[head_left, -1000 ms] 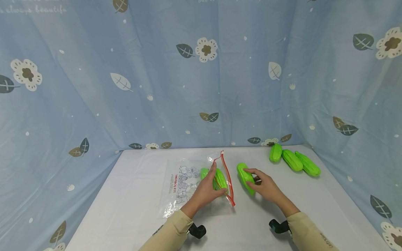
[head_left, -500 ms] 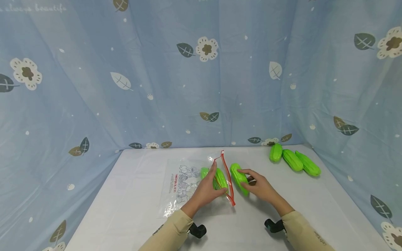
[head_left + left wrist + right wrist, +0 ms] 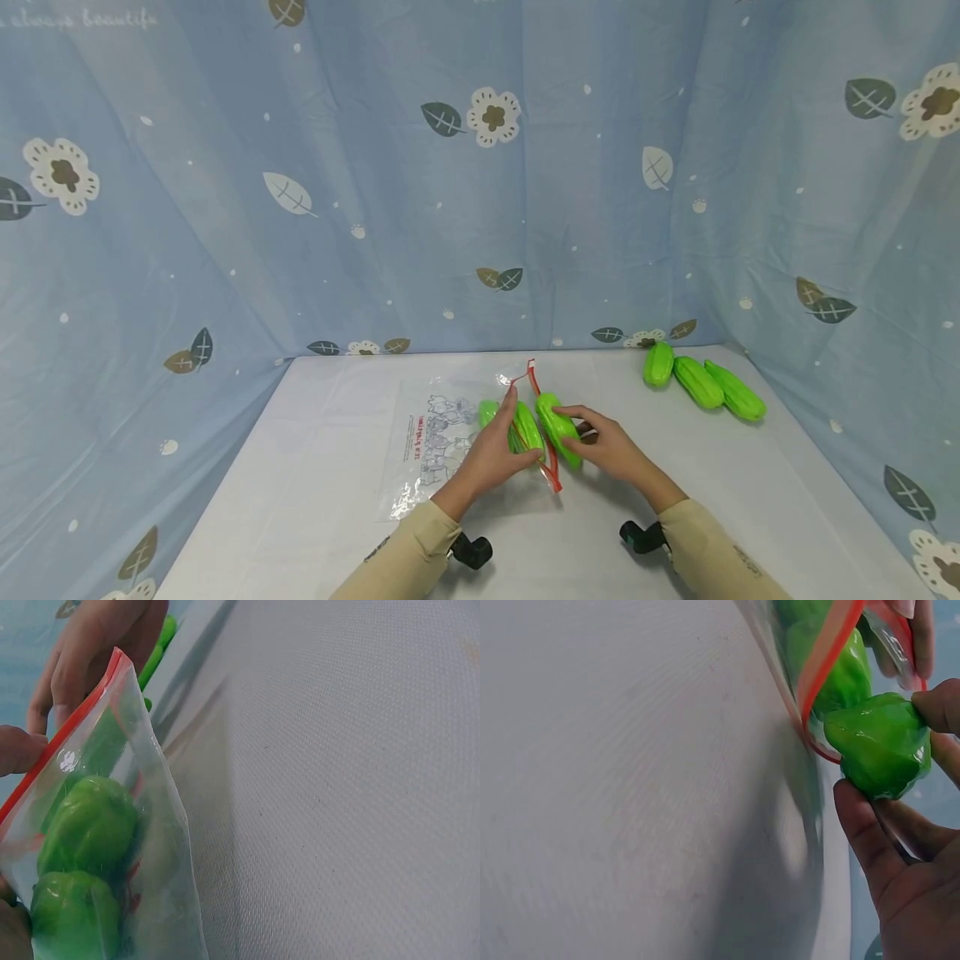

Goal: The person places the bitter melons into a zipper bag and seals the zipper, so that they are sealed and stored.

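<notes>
Your right hand (image 3: pixel 606 447) pinches a glossy, bright-green elongated vegetable (image 3: pixel 553 421) between thumb and fingers, at the red-rimmed mouth of a clear plastic bag (image 3: pixel 444 417). Your left hand's (image 3: pixel 489 454) spread fingers touch that rim, green vegetables (image 3: pixel 529 427) bagged just beside them.

The clear, red-rimmed bag (image 3: pixel 446 446) gapes at your left hand (image 3: pixel 493 452), two green gourds (image 3: pixel 531 427) inside; your right hand (image 3: pixel 606 447) grips another gourd (image 3: pixel 556 423), slanting, at its mouth.

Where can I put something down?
The white table is bare left of the clear bag, and between the right sleeve and three green vegetables. Crowded: the bag's red mouth, with left hand, right hand and held vegetable.
</notes>
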`<action>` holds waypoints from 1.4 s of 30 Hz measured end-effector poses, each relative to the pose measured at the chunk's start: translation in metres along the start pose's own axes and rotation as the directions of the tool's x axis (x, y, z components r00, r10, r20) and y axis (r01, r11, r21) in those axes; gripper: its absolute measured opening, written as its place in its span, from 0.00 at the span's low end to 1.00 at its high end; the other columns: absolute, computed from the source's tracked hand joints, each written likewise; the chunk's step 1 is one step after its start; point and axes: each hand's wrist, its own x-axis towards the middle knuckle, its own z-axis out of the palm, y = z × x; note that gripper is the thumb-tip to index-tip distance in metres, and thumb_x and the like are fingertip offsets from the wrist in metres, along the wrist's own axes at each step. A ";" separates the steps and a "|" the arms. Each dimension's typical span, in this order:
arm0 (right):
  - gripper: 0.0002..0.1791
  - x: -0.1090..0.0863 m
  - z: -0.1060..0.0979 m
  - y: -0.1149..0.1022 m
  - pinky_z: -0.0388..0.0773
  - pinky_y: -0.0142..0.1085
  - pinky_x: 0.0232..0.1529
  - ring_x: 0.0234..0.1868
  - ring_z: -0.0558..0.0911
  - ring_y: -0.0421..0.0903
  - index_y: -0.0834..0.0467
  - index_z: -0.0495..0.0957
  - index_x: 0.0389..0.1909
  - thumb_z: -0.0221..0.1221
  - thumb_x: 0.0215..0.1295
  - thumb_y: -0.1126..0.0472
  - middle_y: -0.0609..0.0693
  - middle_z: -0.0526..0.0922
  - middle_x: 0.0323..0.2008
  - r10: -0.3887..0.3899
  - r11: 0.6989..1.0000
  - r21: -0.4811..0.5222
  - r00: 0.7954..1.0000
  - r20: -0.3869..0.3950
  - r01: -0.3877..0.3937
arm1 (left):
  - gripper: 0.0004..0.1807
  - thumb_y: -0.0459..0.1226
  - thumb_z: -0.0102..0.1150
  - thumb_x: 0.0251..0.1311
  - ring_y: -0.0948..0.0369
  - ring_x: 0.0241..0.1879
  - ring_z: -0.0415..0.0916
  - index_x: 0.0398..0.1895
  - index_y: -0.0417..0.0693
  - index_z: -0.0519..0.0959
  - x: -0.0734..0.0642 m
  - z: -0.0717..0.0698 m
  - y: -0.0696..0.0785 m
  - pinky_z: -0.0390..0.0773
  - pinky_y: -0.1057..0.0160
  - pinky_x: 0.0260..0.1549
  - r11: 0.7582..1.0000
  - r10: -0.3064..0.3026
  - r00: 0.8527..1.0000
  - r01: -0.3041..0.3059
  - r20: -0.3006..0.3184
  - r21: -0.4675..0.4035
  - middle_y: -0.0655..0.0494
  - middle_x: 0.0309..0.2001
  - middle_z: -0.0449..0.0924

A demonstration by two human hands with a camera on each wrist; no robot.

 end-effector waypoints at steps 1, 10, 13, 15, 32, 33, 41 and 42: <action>0.26 0.001 0.001 0.000 0.83 0.40 0.45 0.48 0.83 0.52 0.54 0.75 0.68 0.65 0.70 0.56 0.59 0.79 0.61 -0.003 1.000 -0.004 1.000 0.001 0.003 | 0.59 0.48 0.72 0.59 0.52 0.79 0.47 0.84 0.51 0.40 0.000 0.000 0.000 0.57 0.49 0.74 1.000 0.003 1.000 -0.003 0.000 -0.001 0.55 0.82 0.42; 0.28 0.008 0.007 0.006 0.84 0.39 0.44 0.49 0.84 0.51 0.50 0.73 0.70 0.65 0.70 0.51 0.57 0.77 0.65 0.055 0.998 -0.033 0.998 0.010 -0.055 | 0.59 0.49 0.71 0.59 0.52 0.79 0.48 0.84 0.52 0.40 0.001 0.001 -0.002 0.57 0.50 0.74 1.000 0.007 1.000 -0.007 0.000 0.001 0.53 0.82 0.44; 0.28 0.008 0.009 0.006 0.84 0.41 0.46 0.50 0.84 0.53 0.49 0.73 0.70 0.63 0.71 0.52 0.57 0.74 0.67 0.046 0.999 -0.025 0.999 0.009 -0.046 | 0.60 0.48 0.71 0.59 0.51 0.78 0.49 0.84 0.51 0.40 0.001 0.001 -0.001 0.58 0.49 0.74 1.000 0.008 1.000 -0.008 -0.003 -0.007 0.51 0.81 0.46; 0.27 0.008 0.009 0.006 0.84 0.43 0.46 0.51 0.83 0.54 0.49 0.73 0.70 0.62 0.72 0.53 0.58 0.74 0.68 0.048 0.999 -0.025 0.999 0.005 -0.048 | 0.60 0.49 0.72 0.59 0.50 0.78 0.50 0.84 0.50 0.40 0.000 0.001 -0.001 0.59 0.47 0.73 1.000 0.011 1.000 -0.011 -0.004 -0.012 0.49 0.81 0.47; 0.25 0.014 0.007 -0.002 0.84 0.38 0.39 0.47 0.84 0.49 0.51 0.75 0.69 0.62 0.73 0.54 0.57 0.76 0.66 0.105 0.994 0.031 0.994 0.037 -0.106 | 0.59 0.48 0.73 0.59 0.49 0.77 0.52 0.84 0.51 0.41 -0.001 0.003 0.002 0.62 0.45 0.72 0.999 0.018 1.000 -0.018 0.009 -0.030 0.50 0.81 0.48; 0.25 0.014 0.008 -0.002 0.84 0.38 0.39 0.46 0.84 0.48 0.51 0.75 0.68 0.62 0.72 0.53 0.57 0.76 0.66 0.107 0.994 0.035 0.994 0.039 -0.108 | 0.60 0.48 0.73 0.59 0.49 0.77 0.52 0.84 0.51 0.41 -0.001 0.003 0.002 0.62 0.45 0.71 0.999 0.018 1.000 -0.018 0.010 -0.033 0.50 0.81 0.48; 0.25 0.019 0.010 -0.001 0.84 0.39 0.41 0.45 0.83 0.46 0.47 0.76 0.69 0.62 0.72 0.51 0.53 0.77 0.65 0.129 0.990 0.059 0.991 0.044 -0.132 | 0.60 0.47 0.73 0.58 0.49 0.75 0.59 0.84 0.49 0.41 -0.001 0.004 0.004 0.68 0.46 0.68 0.999 0.024 1.000 -0.023 0.010 -0.042 0.47 0.80 0.51; 0.25 0.019 0.010 -0.001 0.84 0.39 0.41 0.45 0.84 0.46 0.47 0.75 0.69 0.61 0.73 0.50 0.53 0.77 0.65 0.129 0.989 0.063 0.991 0.044 -0.132 | 0.60 0.47 0.73 0.58 0.49 0.74 0.60 0.84 0.49 0.41 -0.001 0.004 0.004 0.68 0.45 0.68 0.999 0.028 1.000 -0.028 0.009 -0.040 0.46 0.80 0.52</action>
